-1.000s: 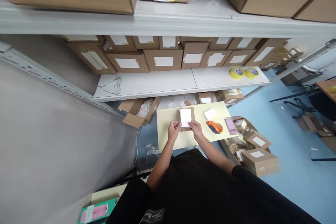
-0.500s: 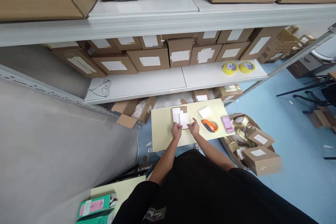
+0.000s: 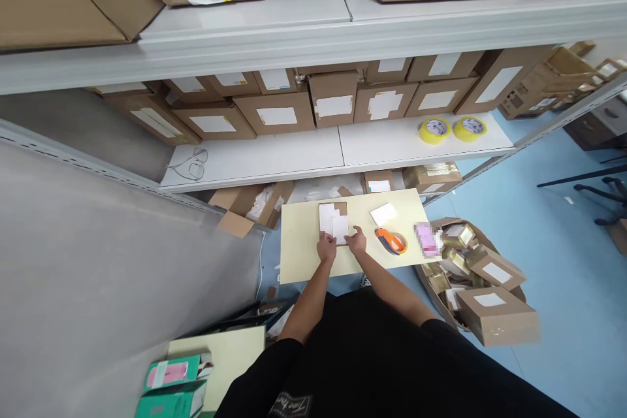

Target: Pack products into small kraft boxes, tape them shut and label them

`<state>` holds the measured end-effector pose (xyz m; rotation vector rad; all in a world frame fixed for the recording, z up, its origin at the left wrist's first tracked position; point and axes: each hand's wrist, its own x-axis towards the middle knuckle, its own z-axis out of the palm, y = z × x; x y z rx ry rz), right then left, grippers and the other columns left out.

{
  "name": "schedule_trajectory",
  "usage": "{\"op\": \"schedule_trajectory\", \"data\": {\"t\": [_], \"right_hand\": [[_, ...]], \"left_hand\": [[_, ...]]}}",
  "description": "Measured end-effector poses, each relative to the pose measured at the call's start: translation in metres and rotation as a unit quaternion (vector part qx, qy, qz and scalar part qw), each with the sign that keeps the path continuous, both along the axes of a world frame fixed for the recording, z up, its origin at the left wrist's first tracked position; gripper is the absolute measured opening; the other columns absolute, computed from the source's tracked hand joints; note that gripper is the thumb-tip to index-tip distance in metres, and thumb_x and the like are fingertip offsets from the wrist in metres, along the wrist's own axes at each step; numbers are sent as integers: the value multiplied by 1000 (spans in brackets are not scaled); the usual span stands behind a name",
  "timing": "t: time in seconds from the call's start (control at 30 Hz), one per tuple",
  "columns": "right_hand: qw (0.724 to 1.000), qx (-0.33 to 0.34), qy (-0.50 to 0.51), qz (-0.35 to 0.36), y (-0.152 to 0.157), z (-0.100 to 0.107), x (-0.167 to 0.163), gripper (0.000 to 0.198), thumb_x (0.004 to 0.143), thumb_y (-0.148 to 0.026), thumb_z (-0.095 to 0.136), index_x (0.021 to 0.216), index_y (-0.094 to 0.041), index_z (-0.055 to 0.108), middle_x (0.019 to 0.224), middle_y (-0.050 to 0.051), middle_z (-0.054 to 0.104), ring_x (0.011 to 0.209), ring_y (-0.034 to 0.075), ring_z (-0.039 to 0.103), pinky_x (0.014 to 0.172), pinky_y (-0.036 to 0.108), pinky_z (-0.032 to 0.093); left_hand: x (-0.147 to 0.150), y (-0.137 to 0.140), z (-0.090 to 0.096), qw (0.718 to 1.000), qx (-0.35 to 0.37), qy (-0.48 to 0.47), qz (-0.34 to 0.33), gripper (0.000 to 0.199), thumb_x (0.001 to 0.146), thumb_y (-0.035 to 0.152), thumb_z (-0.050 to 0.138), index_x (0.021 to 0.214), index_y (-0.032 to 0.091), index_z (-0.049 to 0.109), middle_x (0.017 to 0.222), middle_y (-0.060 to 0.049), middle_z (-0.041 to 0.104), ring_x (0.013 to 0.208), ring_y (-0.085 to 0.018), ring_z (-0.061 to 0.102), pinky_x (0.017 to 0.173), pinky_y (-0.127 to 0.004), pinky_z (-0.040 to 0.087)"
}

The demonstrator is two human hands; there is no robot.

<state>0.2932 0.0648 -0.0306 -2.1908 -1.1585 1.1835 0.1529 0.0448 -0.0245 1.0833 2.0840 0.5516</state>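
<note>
On the pale yellow table lies a small brown cardboard box (image 3: 343, 208) with white labels on its top. My left hand (image 3: 326, 247) pinches the lower left corner of a white label (image 3: 339, 228) lying over the box. At the label's lower right corner is my right hand (image 3: 356, 241), its thumb and a finger closed on the edge and the index finger raised. To the right sit a stack of white labels (image 3: 383, 213) and an orange tape dispenser (image 3: 390, 241) with yellow tape.
The yellow table (image 3: 298, 255) stands before a white shelf (image 3: 264, 160) with labelled cartons, two yellow tape rolls (image 3: 434, 130) and glasses (image 3: 196, 166). A pixelated pink item (image 3: 427, 240) lies at the table's right end. Beside it a large carton holds several parcels (image 3: 494, 271).
The camera view has shifted slightly. Both hands stay at the label's lower corners, and the label lies about the same over the box.
</note>
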Motion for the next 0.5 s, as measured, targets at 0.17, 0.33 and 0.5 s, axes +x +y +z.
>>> {"op": "schedule_trajectory", "data": {"t": [0.17,0.33,0.5], "right_hand": [[999,-17,0,27,7,-1,2,57,77,-25,76,132,-23,61,90,5,78,91,26,75,81,32,54],[992,-60,-51,101,27,6,11,51,72,-31,86,116,-21,64,106,17,78,102,33,74,82,38,53],[983,-90,-37,156,30,8,27,60,72,-54,88,116,-19,65,109,20,76,110,36,71,87,42,53]], "left_hand": [[5,2,3,1000,-4,12,5,14,87,23,69,79,24,58,83,-2,72,84,-21,71,83,-31,50],[-3,11,9,996,-72,51,-16,19,80,32,77,77,25,60,86,-7,75,96,-27,72,86,-36,52],[-10,16,19,990,-52,96,-93,20,82,34,76,100,25,71,108,-11,76,116,-31,68,100,-41,51]]}}
